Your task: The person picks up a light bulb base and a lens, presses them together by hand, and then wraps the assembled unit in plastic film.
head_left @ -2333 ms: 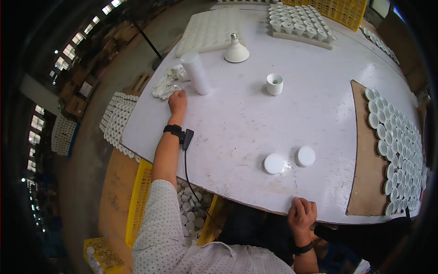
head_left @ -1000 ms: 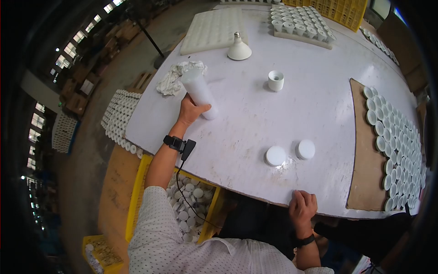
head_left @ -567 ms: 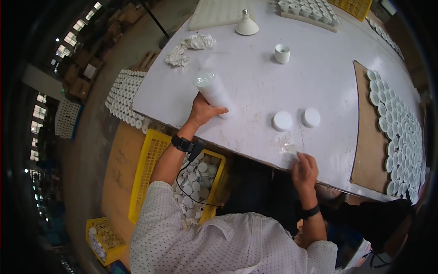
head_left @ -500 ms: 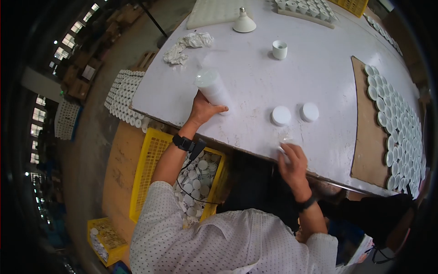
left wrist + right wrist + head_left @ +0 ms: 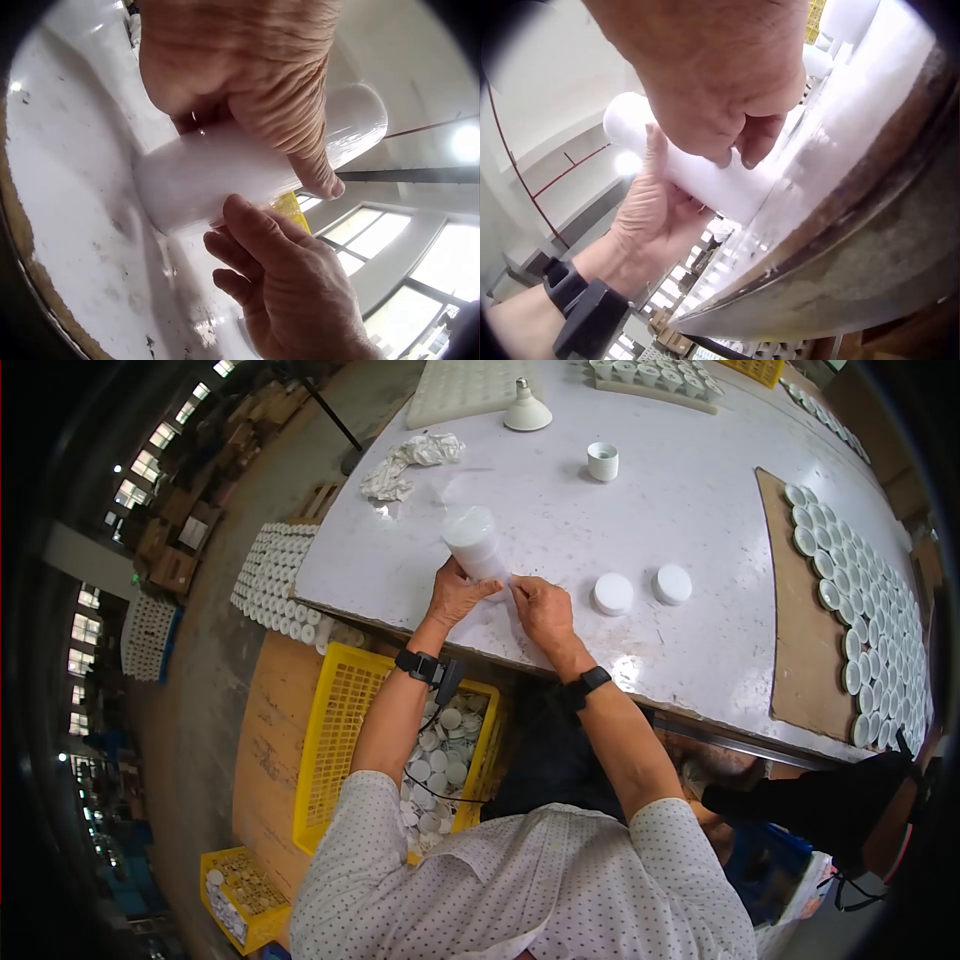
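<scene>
A white cylinder in clear film point(image 5: 472, 536) stands tilted on the table near its front edge. The left hand point(image 5: 459, 596) grips it, thumb along one side; in the left wrist view the left hand point(image 5: 247, 75) wraps over the cylinder point(image 5: 202, 176). Against the cylinder's lower right side, the right hand point(image 5: 545, 615) has its fingertips bent together; in the right wrist view the right hand point(image 5: 712, 82) pinches at the cylinder's surface, apparently the film. Two white round caps point(image 5: 613, 594) point(image 5: 673, 585) lie to the right of the hands.
A crumpled white cloth point(image 5: 412, 464), a lamp-shaped white piece point(image 5: 527, 410) and a small white cup point(image 5: 602, 462) are farther back. Rows of white cups point(image 5: 850, 600) cover brown cardboard point(image 5: 795, 660) at the right. A yellow crate point(image 5: 330, 750) of white discs stands below the table edge.
The right hand has moved left from the table's front edge to the cylinder. The left hand first took hold of the cylinder and brought it nearer the front edge, away from the cloth.
</scene>
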The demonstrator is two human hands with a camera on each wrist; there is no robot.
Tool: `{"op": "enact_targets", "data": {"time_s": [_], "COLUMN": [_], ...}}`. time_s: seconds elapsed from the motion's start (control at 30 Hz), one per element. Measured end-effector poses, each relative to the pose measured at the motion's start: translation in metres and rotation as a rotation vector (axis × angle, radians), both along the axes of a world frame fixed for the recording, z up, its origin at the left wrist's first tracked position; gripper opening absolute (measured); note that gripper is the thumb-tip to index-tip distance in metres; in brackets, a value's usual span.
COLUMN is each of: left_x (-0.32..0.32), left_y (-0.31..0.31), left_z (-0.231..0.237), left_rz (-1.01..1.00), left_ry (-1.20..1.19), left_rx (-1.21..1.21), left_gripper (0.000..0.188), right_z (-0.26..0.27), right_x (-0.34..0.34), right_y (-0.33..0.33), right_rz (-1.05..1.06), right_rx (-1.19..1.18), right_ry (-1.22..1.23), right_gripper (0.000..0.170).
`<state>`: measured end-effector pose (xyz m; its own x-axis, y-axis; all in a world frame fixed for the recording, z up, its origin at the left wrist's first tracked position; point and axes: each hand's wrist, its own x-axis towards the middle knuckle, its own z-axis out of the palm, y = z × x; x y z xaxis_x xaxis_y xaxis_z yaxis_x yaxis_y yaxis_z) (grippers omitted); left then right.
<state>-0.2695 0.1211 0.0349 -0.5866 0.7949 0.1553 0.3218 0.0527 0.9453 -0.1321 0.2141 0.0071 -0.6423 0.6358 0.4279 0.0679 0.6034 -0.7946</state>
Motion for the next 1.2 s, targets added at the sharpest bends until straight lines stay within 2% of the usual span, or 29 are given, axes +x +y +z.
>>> {"op": "enact_targets", "data": {"time_s": [0.13, 0.23, 0.3, 0.33, 0.37, 0.43, 0.57, 0.6, 0.63, 0.67, 0.77, 0.8, 0.83, 0.87, 0.97, 1.03, 1.07, 1.13, 1.2], "left_x": [0.001, 0.0, 0.0, 0.0, 0.001, 0.004, 0.012, 0.014, 0.016, 0.017, 0.017, 0.019, 0.023, 0.025, 0.022, 0.018, 0.017, 0.016, 0.016], "left_y": [0.002, 0.002, 0.001, 0.002, 0.002, 0.003, 0.007, 0.009, 0.012, 0.014, 0.017, 0.016, 0.015, 0.014, 0.007, 0.0, -0.003, -0.008, -0.012], "left_z": [0.0, -0.001, -0.002, -0.001, 0.0, 0.002, 0.008, 0.007, 0.004, 0.001, -0.003, -0.004, -0.003, -0.001, 0.003, 0.006, 0.009, 0.014, 0.016], "left_rz": [0.018, 0.034, 0.032, 0.033, 0.034, 0.032, 0.054, 0.053, 0.086, 0.118, 0.186, 0.184, 0.217, 0.25, 0.194, 0.175, 0.149, 0.123, 0.094], "left_ry": [0.004, -0.01, -0.018, -0.008, 0.001, 0.002, 0.003, 0.004, 0.12, 0.234, 0.245, 0.245, 0.223, 0.203, 0.179, 0.14, 0.103, 0.027, -0.049], "left_rx": [-0.023, -0.032, -0.017, -0.018, -0.019, -0.025, -0.057, -0.054, -0.069, -0.085, -0.102, -0.101, -0.075, -0.049, -0.029, -0.006, 0.021, 0.062, 0.1], "left_gripper": [0.063, 0.064, 0.064, 0.064, 0.064, 0.062, 0.06, 0.06, 0.06, 0.06, 0.062, 0.062, 0.052, 0.043, 0.042, 0.042, 0.042, 0.045, 0.047], "right_z": [0.007, -0.002, -0.011, -0.009, -0.007, 0.001, -0.001, -0.002, -0.006, -0.01, -0.013, -0.011, -0.011, -0.01, -0.02, -0.02, -0.015, -0.002, 0.002], "right_x": [-0.001, -0.003, -0.001, -0.002, -0.001, 0.002, 0.007, 0.008, 0.008, 0.008, 0.007, 0.007, 0.008, 0.008, 0.006, 0.002, 0.001, 0.002, 0.001], "right_y": [0.001, 0.003, 0.013, 0.012, 0.009, 0.002, -0.003, -0.005, -0.004, -0.004, -0.005, -0.004, -0.002, 0.0, 0.004, 0.006, 0.006, 0.008, 0.012], "right_rz": [-0.034, -0.101, -0.076, -0.074, -0.07, -0.058, -0.101, -0.112, -0.123, -0.124, -0.108, -0.102, -0.098, -0.102, -0.147, -0.142, -0.138, -0.089, -0.071], "right_rx": [-0.003, -0.131, -0.544, -0.443, -0.439, -0.839, -0.716, -0.57, -0.423, -0.418, -0.407, -0.509, -0.611, -0.608, -0.53, -0.359, -0.362, -0.69, -0.752], "right_ry": [-0.1, -0.107, -0.044, 0.008, 0.01, 0.025, -0.068, -0.055, -0.041, -0.039, 0.096, 0.079, 0.063, 0.064, -0.037, -0.062, -0.062, -0.048, -0.043], "right_gripper": [0.013, 0.016, 0.017, 0.017, 0.017, 0.017, 0.017, 0.016, 0.016, 0.016, 0.013, 0.014, 0.014, 0.014, 0.014, 0.011, 0.011, 0.01, 0.009]}}
